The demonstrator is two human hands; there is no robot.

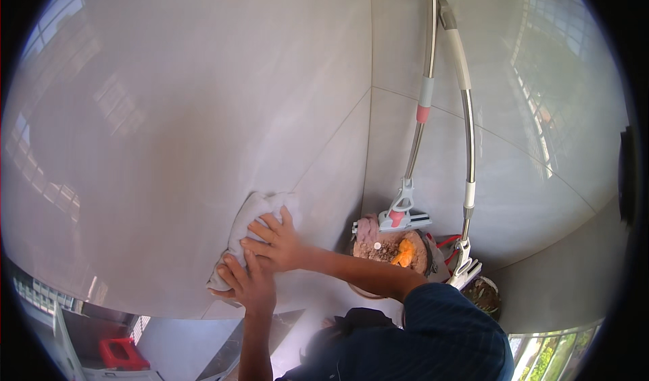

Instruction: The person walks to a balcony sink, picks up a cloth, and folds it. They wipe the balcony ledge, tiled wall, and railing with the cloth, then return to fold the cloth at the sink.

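I press a grey cloth (pixel 251 227) flat on the glossy wall tile (pixel 169 131), right hand (pixel 276 240) and left hand (pixel 249 283) both spread open on it. It could slip off.

Glossy smooth wall tiles (pixel 203 111), soft cloth (pixel 247 215)

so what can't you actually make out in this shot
Head view only:
- Cloth: its lower half lies under the left hand and right hand.
- Bucket: contents are a small brown and orange jumble; its base is hidden by the right sleeve.
- Mop handles: tops cut off by the upper edge.
- Red crate: too small and too near the rim to read.
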